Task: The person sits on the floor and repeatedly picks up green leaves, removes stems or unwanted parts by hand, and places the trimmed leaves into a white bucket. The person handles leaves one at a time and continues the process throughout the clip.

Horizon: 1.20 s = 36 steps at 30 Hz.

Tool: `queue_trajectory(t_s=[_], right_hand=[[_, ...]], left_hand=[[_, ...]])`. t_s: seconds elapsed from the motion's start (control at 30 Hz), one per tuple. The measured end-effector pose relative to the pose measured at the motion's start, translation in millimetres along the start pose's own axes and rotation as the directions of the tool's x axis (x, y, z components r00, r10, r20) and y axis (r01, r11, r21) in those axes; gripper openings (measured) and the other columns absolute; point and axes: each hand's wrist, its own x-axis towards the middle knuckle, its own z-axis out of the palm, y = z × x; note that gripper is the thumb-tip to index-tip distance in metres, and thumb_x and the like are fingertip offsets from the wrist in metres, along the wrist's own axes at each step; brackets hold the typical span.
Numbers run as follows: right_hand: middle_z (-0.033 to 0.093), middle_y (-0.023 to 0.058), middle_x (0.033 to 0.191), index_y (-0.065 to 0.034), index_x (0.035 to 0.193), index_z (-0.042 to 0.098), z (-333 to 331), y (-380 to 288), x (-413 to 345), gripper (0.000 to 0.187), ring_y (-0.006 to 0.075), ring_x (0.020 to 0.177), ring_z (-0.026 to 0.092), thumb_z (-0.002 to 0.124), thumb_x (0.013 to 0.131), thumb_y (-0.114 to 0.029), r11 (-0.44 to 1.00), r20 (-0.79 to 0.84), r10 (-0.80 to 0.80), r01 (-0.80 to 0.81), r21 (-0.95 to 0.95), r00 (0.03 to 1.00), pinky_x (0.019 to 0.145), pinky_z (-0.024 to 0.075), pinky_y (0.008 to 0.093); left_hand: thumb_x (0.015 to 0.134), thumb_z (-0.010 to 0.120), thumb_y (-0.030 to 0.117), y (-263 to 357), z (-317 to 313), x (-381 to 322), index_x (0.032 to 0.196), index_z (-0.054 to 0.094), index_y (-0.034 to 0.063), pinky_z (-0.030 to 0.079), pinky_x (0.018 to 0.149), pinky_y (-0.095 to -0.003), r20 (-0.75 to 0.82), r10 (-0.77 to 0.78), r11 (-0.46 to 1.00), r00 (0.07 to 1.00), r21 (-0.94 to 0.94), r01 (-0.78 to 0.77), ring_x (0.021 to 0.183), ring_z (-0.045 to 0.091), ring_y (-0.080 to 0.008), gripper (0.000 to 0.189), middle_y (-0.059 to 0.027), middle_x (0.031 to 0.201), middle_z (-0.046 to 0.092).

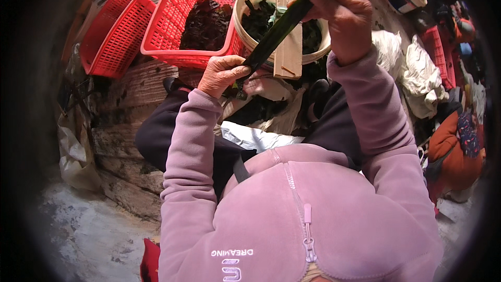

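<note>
A dark green strip of seaweed point(278, 33) is stretched at a slant between my two hands. My left hand point(224, 74) pinches its lower end between thumb and fingers. Higher up and to the right, my right hand point(341, 17) grips the other end, where the strip bunches up. Below the strip stands a round cream bucket point(321, 55) with dark green seaweed pieces point(256, 19) inside. Across its top lies a wooden board point(288, 60) with green string around it and a small orange-brown item near its near end.
A red plastic basket point(162, 27) holding dark reddish seaweed point(207, 23) stands left of the bucket, with another red basket point(125, 35) farther left. White sacks point(420, 74) lie at right. A person in orange clothing point(456, 156) is at the far right. An open sack point(270, 88) lies between my legs.
</note>
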Motion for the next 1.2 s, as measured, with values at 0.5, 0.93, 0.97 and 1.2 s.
queue_trajectory(t_s=[0.5,0.93,0.97,1.2], right_hand=[[0.064,0.0068,0.074,0.0017,0.087,0.061,39.2,-157.1,46.6,0.016,0.0128,0.063,0.061,0.055,0.086,-0.013,0.871,0.099,-0.469,0.478,-0.111,0.878,0.057,0.0492,0.0223],[0.064,0.0026,0.074,0.0002,0.089,0.065,20.9,-73.8,27.5,0.011,0.0074,0.064,0.060,0.058,0.083,-0.006,0.977,0.095,-0.071,0.088,-0.194,0.993,0.053,0.0479,0.0185],[0.064,0.0028,0.073,0.0003,0.088,0.065,20.5,-74.1,26.9,0.011,0.0076,0.064,0.060,0.058,0.083,-0.006,0.982,0.093,-0.062,0.077,-0.170,0.994,0.053,0.0478,0.0186],[0.064,0.0064,0.074,0.0023,0.090,0.063,9.1,-88.5,16.8,0.014,0.0118,0.063,0.062,0.059,0.084,-0.009,0.976,0.013,-0.045,0.047,-0.213,0.999,0.054,0.0504,0.0216]], left_hand=[[0.078,0.061,-0.004,80.6,-43.8,-18.0,0.092,0.064,-0.0016,0.047,0.066,-0.0223,-0.248,0.547,0.835,0.799,0.223,-0.502,0.071,0.059,-0.0095,0.015,-0.0033,0.079,0.063],[0.086,0.058,0.013,41.7,56.6,-12.1,0.078,0.065,-0.0021,0.042,0.051,-0.0193,-0.311,0.227,0.964,0.923,-0.066,-0.259,0.056,0.055,-0.0076,0.018,-0.0046,0.065,0.062],[0.086,0.059,0.014,49.7,71.1,-20.5,0.078,0.065,-0.0022,0.042,0.051,-0.0186,-0.227,0.245,0.938,0.943,-0.190,-0.289,0.056,0.055,-0.0076,0.019,-0.0038,0.065,0.062],[0.089,0.048,0.043,90.1,93.0,-28.3,0.075,0.062,-0.0018,0.044,0.052,-0.0248,-0.132,0.159,0.958,0.978,-0.221,-0.185,0.055,0.054,-0.0127,0.049,-0.0074,0.064,0.058]])
